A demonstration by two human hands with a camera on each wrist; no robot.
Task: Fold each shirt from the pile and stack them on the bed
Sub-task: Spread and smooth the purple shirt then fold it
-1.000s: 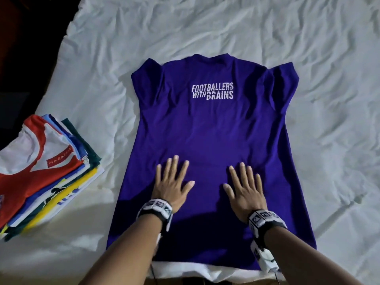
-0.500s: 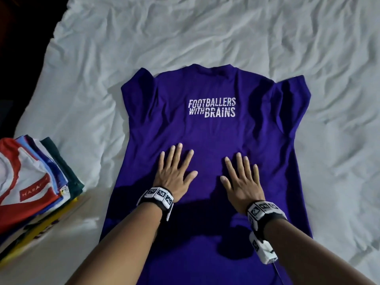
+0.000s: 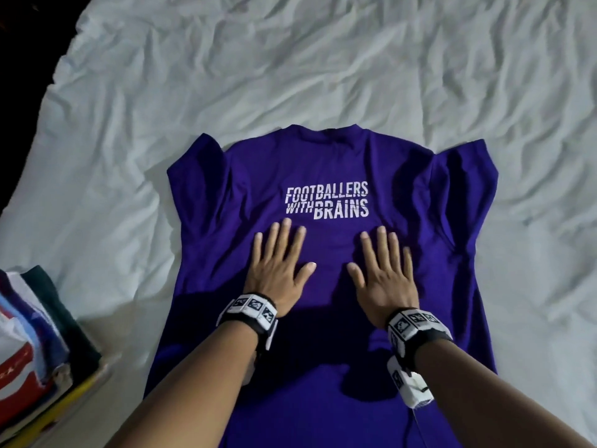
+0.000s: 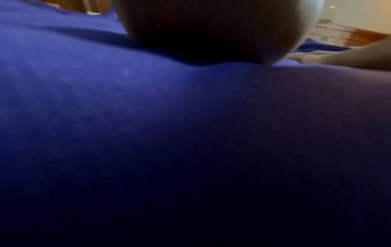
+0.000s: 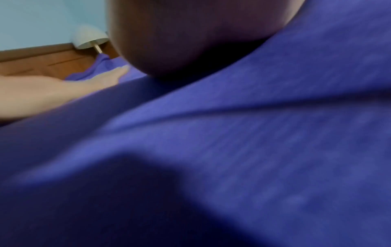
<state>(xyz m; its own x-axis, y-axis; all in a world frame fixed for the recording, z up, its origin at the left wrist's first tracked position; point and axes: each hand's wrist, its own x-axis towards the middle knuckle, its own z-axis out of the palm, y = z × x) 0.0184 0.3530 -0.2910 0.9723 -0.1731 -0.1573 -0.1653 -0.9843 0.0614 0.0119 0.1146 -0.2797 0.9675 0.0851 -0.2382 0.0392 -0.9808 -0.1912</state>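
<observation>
Matt purple cloth shirt [image 3: 323, 163], creased sheet [image 3: 290, 66]

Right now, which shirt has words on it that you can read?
The purple shirt lying flat under both hands; it says FOOTBALLERS WITH BRAINS in white. The folded shirts in the stack at the left show no readable words.

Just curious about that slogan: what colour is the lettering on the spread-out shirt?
White, on the purple shirt; the lettering shows best in the head view.

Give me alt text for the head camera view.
Both hands, left hand and right hand, press flat on a purple shirt spread on a white bed sheet. A stack of folded shirts sits at left.
</observation>
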